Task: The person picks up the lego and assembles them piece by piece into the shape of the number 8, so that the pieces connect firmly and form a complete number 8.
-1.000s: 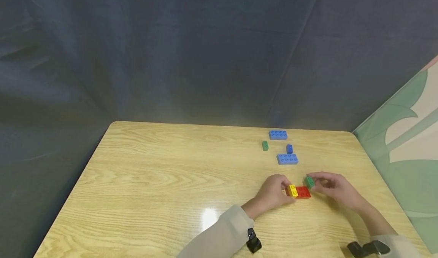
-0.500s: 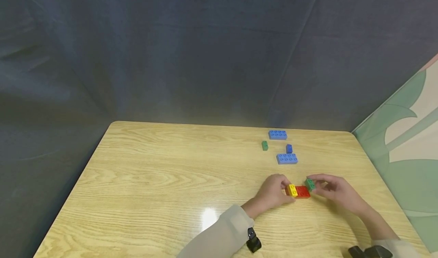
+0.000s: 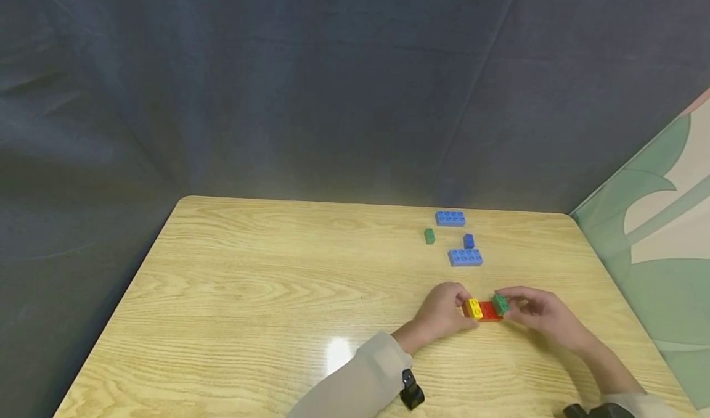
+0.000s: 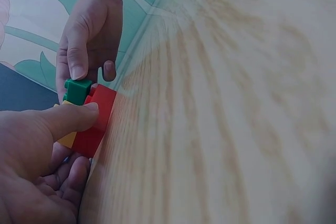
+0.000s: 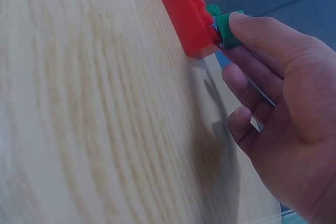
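A red brick (image 3: 488, 311) lies flat on the wooden table (image 3: 266, 295), with a small yellow brick (image 3: 474, 307) stuck on its left end. My left hand (image 3: 444, 310) grips that left end, thumb along the red brick (image 4: 97, 121). My right hand (image 3: 535, 310) pinches a small green brick (image 3: 500, 304) and holds it on the right end of the red brick (image 5: 186, 22). In the right wrist view the thumb lies over the green brick (image 5: 228, 27). In the left wrist view the green brick (image 4: 77, 91) sits at the red brick's far end.
Farther back on the table lie two light blue bricks (image 3: 450, 218) (image 3: 465, 257), a small dark blue brick (image 3: 468, 240) and a small green brick (image 3: 429, 236). A leaf-patterned panel (image 3: 654, 221) stands along the table's right side. A dark curtain hangs behind.
My right hand has carried the green brick left and down, from just beside the red brick onto its right end. The left hand has stayed put.
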